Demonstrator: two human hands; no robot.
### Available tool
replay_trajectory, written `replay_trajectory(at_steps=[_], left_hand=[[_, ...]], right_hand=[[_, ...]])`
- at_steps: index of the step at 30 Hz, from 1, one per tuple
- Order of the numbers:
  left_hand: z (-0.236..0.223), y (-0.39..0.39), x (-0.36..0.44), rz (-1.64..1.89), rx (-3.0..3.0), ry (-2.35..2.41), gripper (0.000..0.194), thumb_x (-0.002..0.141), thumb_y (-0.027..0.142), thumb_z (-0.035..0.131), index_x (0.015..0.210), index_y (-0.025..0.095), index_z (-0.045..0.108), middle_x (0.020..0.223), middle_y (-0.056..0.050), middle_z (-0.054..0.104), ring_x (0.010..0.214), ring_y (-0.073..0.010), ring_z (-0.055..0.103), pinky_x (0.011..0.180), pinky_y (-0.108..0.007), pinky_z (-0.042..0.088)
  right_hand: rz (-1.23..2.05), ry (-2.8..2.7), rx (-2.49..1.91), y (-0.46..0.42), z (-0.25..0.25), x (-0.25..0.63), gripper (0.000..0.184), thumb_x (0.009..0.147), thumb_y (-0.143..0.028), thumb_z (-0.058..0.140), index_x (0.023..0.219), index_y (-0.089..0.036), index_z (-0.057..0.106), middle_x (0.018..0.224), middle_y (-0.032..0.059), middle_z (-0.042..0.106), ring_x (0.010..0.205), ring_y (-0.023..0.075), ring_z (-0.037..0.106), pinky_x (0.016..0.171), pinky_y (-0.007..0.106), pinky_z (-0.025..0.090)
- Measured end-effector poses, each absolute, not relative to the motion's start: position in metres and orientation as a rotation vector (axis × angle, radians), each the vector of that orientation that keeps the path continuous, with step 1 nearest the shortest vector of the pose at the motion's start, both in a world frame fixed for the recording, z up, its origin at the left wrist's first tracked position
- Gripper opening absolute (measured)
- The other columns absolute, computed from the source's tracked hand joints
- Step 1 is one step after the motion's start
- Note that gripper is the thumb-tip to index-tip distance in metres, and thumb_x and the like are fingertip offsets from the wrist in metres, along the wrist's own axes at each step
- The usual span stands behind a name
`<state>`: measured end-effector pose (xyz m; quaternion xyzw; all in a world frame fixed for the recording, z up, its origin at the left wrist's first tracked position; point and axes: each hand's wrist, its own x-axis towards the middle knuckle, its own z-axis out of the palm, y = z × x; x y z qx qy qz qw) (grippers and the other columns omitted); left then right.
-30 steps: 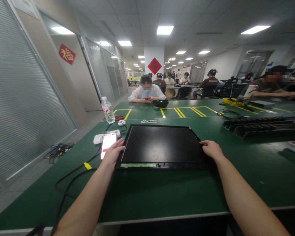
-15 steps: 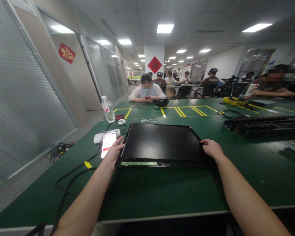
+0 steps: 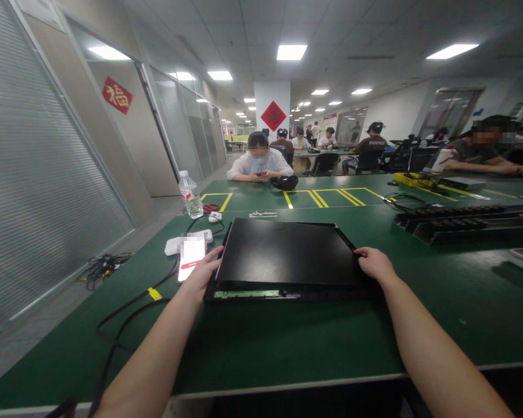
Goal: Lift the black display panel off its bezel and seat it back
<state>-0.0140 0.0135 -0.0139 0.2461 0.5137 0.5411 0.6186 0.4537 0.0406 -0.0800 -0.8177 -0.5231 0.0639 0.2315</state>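
Observation:
A flat black panel [image 3: 287,255] lies on the green table [image 3: 287,342], with a strip of green circuit board [image 3: 246,294] showing along its near edge. My left hand [image 3: 203,273] grips the panel's left edge, fingers curled over it. On the right edge my right hand [image 3: 375,262] holds the panel the same way. The panel's top layer sits slightly raised above its frame.
A lit phone [image 3: 190,254] lies just left of my left hand, beside a white device [image 3: 174,244], black cables [image 3: 126,313] and a water bottle [image 3: 190,194]. Black trays [image 3: 462,223] stand at the right. A seated person [image 3: 259,162] faces me across the table; others work behind.
The black top layer of the panel has risen a little from its frame between my hands. Both hands stay on the edges.

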Motion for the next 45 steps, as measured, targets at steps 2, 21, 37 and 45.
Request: replay_trajectory(at_steps=[2, 21, 37, 45], left_hand=[[-0.0155, 0.0134, -0.0144, 1.259, 0.587, 1.185, 0.070, 0.081, -0.006, 0.075, 0.146, 0.016, 0.059, 0.073, -0.003, 0.078, 0.052, -0.0207, 0.075, 0.050, -0.027, 0.064], [-0.0070, 0.0046, -0.0077, 1.262, 0.710, 1.230, 0.035, 0.073, 0.006, 0.091, 0.105, 0.016, 0.083, 0.072, -0.006, 0.081, 0.056, -0.0189, 0.076, 0.051, -0.022, 0.061], [-0.0070, 0.0077, -0.0068, 1.380, 0.739, 0.965, 0.043, 0.080, 0.007, 0.067, 0.120, 0.011, 0.080, 0.099, -0.011, 0.084, 0.090, -0.0235, 0.080, 0.069, -0.024, 0.063], [-0.0103, 0.0043, -0.0109, 1.396, 0.922, 0.904, 0.054, 0.063, 0.025, 0.089, 0.115, 0.013, 0.083, 0.107, -0.012, 0.084, 0.098, -0.0304, 0.078, 0.069, -0.027, 0.059]], right_hand=[[0.194, -1.428, -2.284, 0.0407, -0.0794, 0.4534, 0.044, 0.079, -0.012, 0.062, 0.113, -0.025, 0.086, 0.117, 0.0101, 0.080, 0.105, 0.0284, 0.076, 0.088, 0.034, 0.059], [0.236, -1.462, -2.297, 0.0416, -0.0784, 0.4542, 0.052, 0.079, -0.006, 0.057, 0.119, -0.023, 0.085, 0.124, 0.0108, 0.078, 0.110, 0.0292, 0.075, 0.092, 0.036, 0.060], [0.208, -1.468, -2.318, 0.0414, -0.0781, 0.4535, 0.051, 0.078, -0.008, 0.059, 0.118, -0.025, 0.085, 0.123, 0.0093, 0.079, 0.111, 0.0277, 0.075, 0.094, 0.034, 0.059], [0.230, -1.482, -2.280, 0.0404, -0.0765, 0.4511, 0.050, 0.076, -0.007, 0.059, 0.115, -0.025, 0.085, 0.121, 0.0082, 0.080, 0.111, 0.0272, 0.075, 0.091, 0.033, 0.058]])
